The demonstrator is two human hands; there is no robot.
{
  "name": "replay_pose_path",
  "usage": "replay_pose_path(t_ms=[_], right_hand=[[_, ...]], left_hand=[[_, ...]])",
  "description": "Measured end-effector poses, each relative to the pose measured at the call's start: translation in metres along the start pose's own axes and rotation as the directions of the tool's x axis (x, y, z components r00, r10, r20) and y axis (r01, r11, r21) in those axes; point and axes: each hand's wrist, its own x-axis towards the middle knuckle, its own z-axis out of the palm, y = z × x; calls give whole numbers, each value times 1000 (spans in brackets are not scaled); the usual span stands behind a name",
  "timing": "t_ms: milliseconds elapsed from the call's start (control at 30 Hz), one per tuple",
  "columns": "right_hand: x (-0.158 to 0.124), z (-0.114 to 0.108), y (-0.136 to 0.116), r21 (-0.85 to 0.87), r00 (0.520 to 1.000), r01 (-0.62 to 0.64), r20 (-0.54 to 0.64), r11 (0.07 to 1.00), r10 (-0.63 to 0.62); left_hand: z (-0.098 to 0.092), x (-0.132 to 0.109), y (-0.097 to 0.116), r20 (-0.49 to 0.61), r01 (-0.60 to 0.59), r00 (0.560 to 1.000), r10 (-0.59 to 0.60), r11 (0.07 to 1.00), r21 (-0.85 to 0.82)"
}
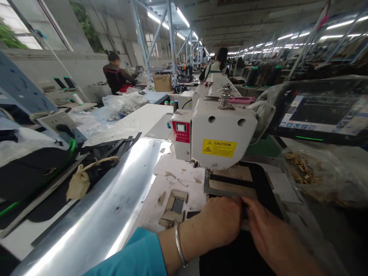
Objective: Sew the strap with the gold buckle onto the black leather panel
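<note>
A white sewing machine head (218, 134) with a yellow caution label stands over a metal clamp frame (227, 186). Just below the frame lies a black piece of material (270, 203). My left hand (218, 222), with a silver bangle at the wrist and a teal sleeve, rests on the near edge of that piece with its fingers curled under. Beside it my right hand (270, 234) presses on the same black piece, fingers together and pointing left. The fingertips of both hands meet at the piece's edge and are mostly hidden.
A shiny metal table plate (115, 199) runs to the left, with black strips (115, 147) and a rag (80, 180) beside it. A control screen (319, 111) and a bag of gold metal parts (304, 168) sit at the right. Other workers (116, 76) sit far back.
</note>
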Motion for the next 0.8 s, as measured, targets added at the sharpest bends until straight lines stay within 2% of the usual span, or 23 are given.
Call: replay_pose_path(t_ms=[100,167,267,400,600,800], right_hand=[[19,-22,18,146,986,-157,85,977,145],[35,-32,38,277,946,-294,219,915,237],[56,-35,66,316,860,-478,356,820,365],[75,-27,81,295,814,-569,329,767,478],[79,-22,89,370,803,-593,344,715,488],[80,-15,103,272,825,-558,284,784,489]], left_hand=[[2,-4,6,-266,15,963,32,985,171],[7,-4,4,-331,-32,936,120,965,259],[21,4,-9,-293,-52,949,116,974,219],[38,22,-26,-245,-27,967,72,983,183],[34,38,-34,-304,-7,950,69,980,199],[32,44,-37,-293,-13,954,64,985,174]])
